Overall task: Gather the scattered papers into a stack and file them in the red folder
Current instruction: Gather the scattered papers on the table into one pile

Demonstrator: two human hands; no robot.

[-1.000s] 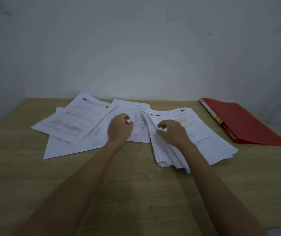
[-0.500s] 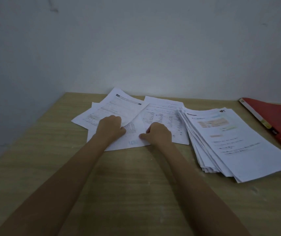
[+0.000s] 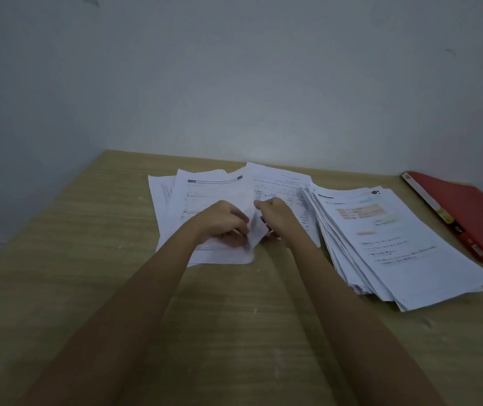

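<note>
Wooden worktop (image 3: 234, 332) abuts a plain grey wall (image 3: 234, 83). Left hand (image 3: 222, 221) and right hand (image 3: 278, 215), fingers curled, grip the loose papers (image 3: 205, 189). Paper stack (image 3: 395, 244) lies right; beyond it, the red folder (image 3: 474, 212).

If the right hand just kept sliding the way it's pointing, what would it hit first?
Probably just more of the loose white printed sheets the right hand is pinching; beyond them, the grey wall, though depth is unclear.
</note>
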